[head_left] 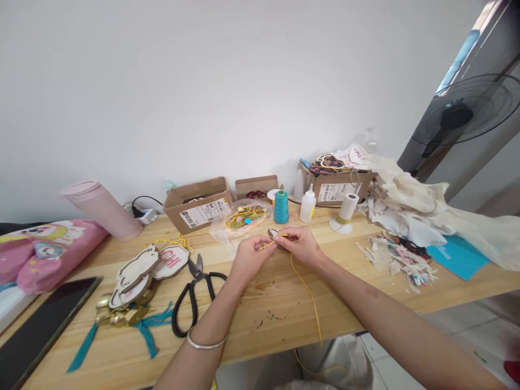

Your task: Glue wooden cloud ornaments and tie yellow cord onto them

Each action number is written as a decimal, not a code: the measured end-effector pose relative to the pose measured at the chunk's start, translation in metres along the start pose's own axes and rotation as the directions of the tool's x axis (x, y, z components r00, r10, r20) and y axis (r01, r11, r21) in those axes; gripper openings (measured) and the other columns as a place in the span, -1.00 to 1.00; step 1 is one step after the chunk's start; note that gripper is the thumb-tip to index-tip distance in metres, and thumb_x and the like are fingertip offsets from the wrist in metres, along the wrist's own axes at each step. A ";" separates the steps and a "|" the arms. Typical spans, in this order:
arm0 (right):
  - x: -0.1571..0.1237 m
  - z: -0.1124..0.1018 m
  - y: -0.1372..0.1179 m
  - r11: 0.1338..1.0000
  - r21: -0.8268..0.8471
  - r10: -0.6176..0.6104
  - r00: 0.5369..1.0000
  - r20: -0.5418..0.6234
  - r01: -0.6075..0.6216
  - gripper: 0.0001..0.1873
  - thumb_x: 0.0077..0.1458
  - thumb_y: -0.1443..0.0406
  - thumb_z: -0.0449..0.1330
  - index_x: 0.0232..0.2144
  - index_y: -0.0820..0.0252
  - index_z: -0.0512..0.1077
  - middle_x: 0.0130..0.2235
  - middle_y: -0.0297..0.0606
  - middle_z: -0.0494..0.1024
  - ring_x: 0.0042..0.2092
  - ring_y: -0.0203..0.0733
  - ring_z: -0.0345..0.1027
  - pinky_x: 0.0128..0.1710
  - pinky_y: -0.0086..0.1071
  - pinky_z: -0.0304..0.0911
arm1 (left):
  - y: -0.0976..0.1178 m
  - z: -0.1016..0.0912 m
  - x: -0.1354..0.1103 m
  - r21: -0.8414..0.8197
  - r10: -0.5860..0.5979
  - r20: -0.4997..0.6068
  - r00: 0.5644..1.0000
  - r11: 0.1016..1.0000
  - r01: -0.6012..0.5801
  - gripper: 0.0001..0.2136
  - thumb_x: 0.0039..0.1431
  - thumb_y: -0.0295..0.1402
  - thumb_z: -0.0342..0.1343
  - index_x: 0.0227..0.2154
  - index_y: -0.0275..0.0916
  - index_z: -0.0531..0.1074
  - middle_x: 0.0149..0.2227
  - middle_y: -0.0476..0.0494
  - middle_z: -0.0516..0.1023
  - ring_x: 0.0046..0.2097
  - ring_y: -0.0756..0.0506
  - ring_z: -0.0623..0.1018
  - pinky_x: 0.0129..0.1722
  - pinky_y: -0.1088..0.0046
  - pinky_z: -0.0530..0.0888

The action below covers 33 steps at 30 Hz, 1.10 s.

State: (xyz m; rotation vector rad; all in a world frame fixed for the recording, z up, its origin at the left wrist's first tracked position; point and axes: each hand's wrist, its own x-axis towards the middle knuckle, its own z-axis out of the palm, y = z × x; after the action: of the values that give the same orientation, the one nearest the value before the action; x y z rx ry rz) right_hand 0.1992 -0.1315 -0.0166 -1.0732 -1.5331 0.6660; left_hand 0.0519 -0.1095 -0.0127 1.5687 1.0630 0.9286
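Observation:
My left hand [248, 253] pinches a yellow cord [309, 295] near its end, over the middle of the wooden table [276, 314]. My right hand [301, 245] is closed on a small flat wooden cut-out piece [275, 234] and the same cord. From my right hand the cord runs down across the table and hangs off the front edge. Black scissors [194, 295] lie just left of my left wrist, which wears a silver bangle.
Behind my hands stand a teal thread spool [280, 207], a white glue bottle [307, 205], a white roll [345, 212], a bag of cords [244, 218] and cardboard boxes [198, 205]. Wooden tags with bells [134, 281] lie left, paper scraps [398, 257] right, a fan [467, 116] far right.

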 end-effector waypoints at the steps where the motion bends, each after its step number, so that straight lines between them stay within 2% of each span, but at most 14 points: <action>1: 0.000 0.000 -0.001 1.000 0.026 0.011 1.000 -0.003 -0.011 -0.79 -0.07 0.21 0.15 -0.57 0.23 0.47 -0.54 -0.28 0.44 -0.51 -0.32 0.28 -0.55 -0.46 0.19 | 0.000 0.000 0.000 0.012 0.011 -0.011 1.000 1.000 -0.011 -0.79 -0.20 -0.25 0.19 -0.54 -0.32 0.45 -0.74 0.12 0.22 -0.66 0.12 0.12 -0.66 0.59 0.04; 4: -0.001 0.001 -0.003 0.998 0.058 0.020 1.000 -0.020 -0.019 -0.76 -0.07 0.19 0.14 -0.60 0.23 0.45 -0.59 -0.32 0.39 -0.58 -0.36 0.21 -0.63 -0.49 0.14 | 0.000 0.001 0.000 -0.011 0.017 -0.021 1.000 1.000 -0.018 -0.79 -0.20 -0.26 0.19 -0.53 -0.33 0.47 -0.70 0.06 0.32 -0.64 0.10 0.21 -0.65 0.59 0.11; 9: -0.001 0.000 -0.006 0.999 -0.012 -0.044 0.998 -0.037 0.044 -0.78 -0.07 0.19 0.15 -0.59 0.20 0.46 -0.59 -0.32 0.41 -0.52 -0.32 0.25 -0.56 -0.46 0.17 | 0.001 0.002 -0.001 -0.141 0.000 0.041 0.999 0.990 0.006 -0.80 -0.24 -0.30 0.22 -0.51 -0.31 0.50 -0.52 -0.06 0.52 -0.49 0.02 0.41 -0.48 0.54 0.31; 15: 0.000 0.000 0.000 0.994 -0.055 -0.095 0.994 -0.056 0.092 -0.82 -0.08 0.23 0.16 -0.59 0.19 0.49 -0.57 -0.27 0.44 -0.48 -0.29 0.28 -0.49 -0.41 0.20 | 0.001 0.002 -0.002 -0.195 -0.048 0.102 0.994 0.978 0.067 -0.80 -0.26 -0.30 0.24 -0.51 -0.32 0.50 -0.54 -0.05 0.51 -0.53 0.05 0.38 -0.52 0.56 0.29; 23: 0.000 0.001 0.003 0.997 -0.067 -0.050 0.995 -0.084 0.045 -0.78 -0.07 0.21 0.15 -0.63 0.20 0.44 -0.58 -0.31 0.41 -0.48 -0.29 0.26 -0.49 -0.43 0.19 | 0.002 0.003 -0.002 -0.233 -0.056 0.096 0.994 0.969 0.077 -0.81 -0.25 -0.29 0.24 -0.51 -0.27 0.52 -0.52 -0.06 0.53 -0.49 0.02 0.41 -0.48 0.53 0.30; 27: -0.001 0.001 0.000 0.986 -0.154 -0.074 0.997 -0.034 0.068 -0.78 0.02 0.23 0.06 -0.56 0.20 0.40 -0.50 -0.30 0.43 -0.42 -0.29 0.29 -0.39 -0.42 0.20 | 0.003 0.003 -0.003 -0.252 -0.082 0.098 0.992 0.962 0.104 -0.80 -0.25 -0.28 0.24 -0.51 -0.28 0.53 -0.63 0.01 0.46 -0.61 0.08 0.30 -0.60 0.57 0.19; 30: -0.001 0.000 -0.004 0.969 -0.237 -0.067 0.997 0.022 0.071 -0.77 0.08 0.25 -0.04 -0.50 0.20 0.34 -0.49 -0.31 0.42 -0.41 -0.30 0.27 -0.38 -0.43 0.17 | 0.005 0.002 -0.005 -0.279 -0.098 0.112 0.989 0.952 0.126 -0.79 -0.22 -0.27 0.22 -0.49 -0.30 0.52 -0.78 0.11 0.27 -0.69 0.13 0.15 -0.67 0.59 0.06; 33: -0.002 -0.001 -0.006 0.952 -0.293 -0.078 0.995 0.059 0.092 -0.77 0.10 0.27 -0.07 -0.50 0.20 0.29 -0.52 -0.35 0.37 -0.44 -0.32 0.23 -0.43 -0.46 0.13 | 0.005 0.002 -0.006 -0.274 -0.092 0.115 0.989 0.954 0.121 -0.78 -0.20 -0.26 0.20 -0.50 -0.32 0.52 -0.83 0.16 0.11 -0.71 0.15 0.03 -0.69 0.58 -0.05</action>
State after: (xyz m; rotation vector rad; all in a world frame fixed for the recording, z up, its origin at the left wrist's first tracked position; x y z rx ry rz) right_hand 0.1986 -0.1357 -0.0119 -1.2115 -1.7481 0.4115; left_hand 0.0527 -0.1160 -0.0087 1.2966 0.8927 0.8753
